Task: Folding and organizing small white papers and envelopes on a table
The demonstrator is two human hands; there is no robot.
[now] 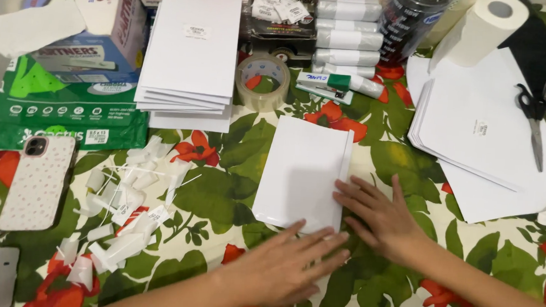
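A white rectangular envelope (303, 171) lies flat on the flowered tablecloth (405, 168) in the middle. My left hand (288, 268) rests palm down at its near edge, fingertips touching the lower corner. My right hand (382, 220) lies flat beside its right edge, fingers spread and touching that edge. Neither hand grips anything.
A stack of white envelopes (190, 53) at back left, another stack (476, 128) at right with scissors (534, 116) on it. Tape roll (263, 80), glue stick (337, 83), paper strips (127, 208), phone (37, 180), green paper pack (60, 115), paper towel roll (483, 27).
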